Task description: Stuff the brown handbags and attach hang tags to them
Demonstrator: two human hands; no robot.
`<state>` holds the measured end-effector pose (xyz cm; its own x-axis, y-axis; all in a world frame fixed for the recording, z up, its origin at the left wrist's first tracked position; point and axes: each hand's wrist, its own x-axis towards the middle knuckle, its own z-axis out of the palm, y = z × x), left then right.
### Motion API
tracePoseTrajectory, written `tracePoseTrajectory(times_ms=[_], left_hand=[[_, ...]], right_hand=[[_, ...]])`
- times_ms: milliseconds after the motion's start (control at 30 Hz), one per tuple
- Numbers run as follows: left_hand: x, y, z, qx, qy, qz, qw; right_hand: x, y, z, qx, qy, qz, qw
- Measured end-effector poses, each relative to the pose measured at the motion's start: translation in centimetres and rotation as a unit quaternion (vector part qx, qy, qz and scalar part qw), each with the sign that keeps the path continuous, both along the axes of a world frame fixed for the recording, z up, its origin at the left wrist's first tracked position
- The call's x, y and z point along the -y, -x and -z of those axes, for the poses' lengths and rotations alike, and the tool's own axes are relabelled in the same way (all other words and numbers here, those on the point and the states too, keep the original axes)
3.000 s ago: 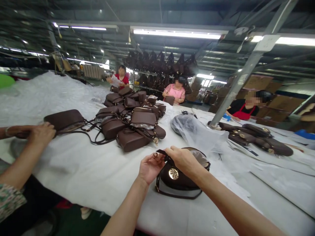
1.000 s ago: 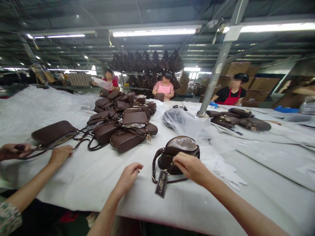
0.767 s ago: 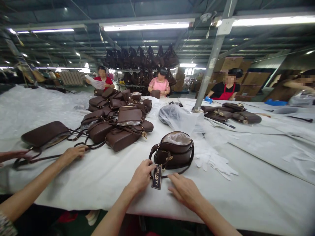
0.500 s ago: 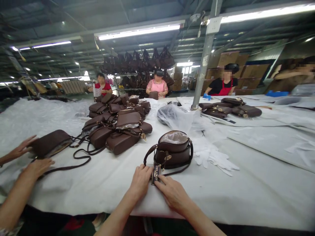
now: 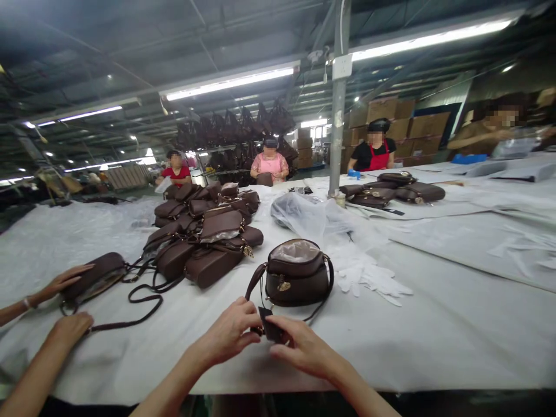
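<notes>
A dark brown handbag [image 5: 297, 284] stands upright in front of me, its top open on clear plastic and a gold leaf charm [image 5: 284, 286] on its front. Its strap [image 5: 255, 279] loops down toward my hands. My right hand [image 5: 302, 346] pinches the black hang tag [image 5: 270, 325], which is now tilted. At the tag's left side, my left hand [image 5: 232, 331] has its thumb and fingers closed around a dark piece that looks like the strap; the fingers partly hide it.
Brown bags [image 5: 215, 258] are piled left of centre. A co-worker's hands [image 5: 72, 327] handle another bag [image 5: 98, 277] at the left. White gloves [image 5: 369, 275] and a plastic bag [image 5: 304, 211] lie beyond my bag. A pole [image 5: 336, 116] rises from the table; more bags [image 5: 391, 191] lie past it.
The tag, earlier flat with its lettering facing up, is now lifted and tilted. My left hand has shifted left and closed its fingers. The co-worker's hand has moved onto the bag's top.
</notes>
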<state>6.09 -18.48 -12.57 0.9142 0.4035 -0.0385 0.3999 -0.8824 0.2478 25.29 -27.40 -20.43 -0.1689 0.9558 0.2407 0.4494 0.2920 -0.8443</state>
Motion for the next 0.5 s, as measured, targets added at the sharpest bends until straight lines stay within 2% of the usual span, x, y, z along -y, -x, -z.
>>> tracePoseTrajectory(times_ms=[67,133,200,267,333,433,500], left_hand=[[0.5,-0.2,-0.7,-0.017,-0.008,0.01,1.0],[1.4,-0.6,-1.6,-0.037,-0.018,0.028,0.999],[2.2,-1.0,-2.5,-0.045,-0.032,0.045,0.997],[2.5,-1.4,-3.5,-0.041,-0.049,0.057,0.996],[2.2,-1.5,-4.3,-0.029,-0.077,0.053,0.995],[1.1,-1.4,-5.1,0.013,-0.134,0.033,0.99],[0.1,-1.7,-5.2,0.068,-0.173,0.02,0.982]], right_hand=[[0.1,0.4,-1.8,0.03,0.069,0.043,0.996],[-0.1,1.0,-3.2,0.122,0.113,0.087,0.982],[-0.6,1.7,-4.3,0.238,0.112,0.102,0.959],[-1.1,2.0,-4.9,0.291,0.094,0.088,0.948],[-1.2,1.6,-5.5,0.249,0.107,0.054,0.961],[-0.6,-0.6,-6.8,0.085,0.166,-0.023,0.982],[0.1,-2.5,-8.3,-0.003,0.167,-0.044,0.985]])
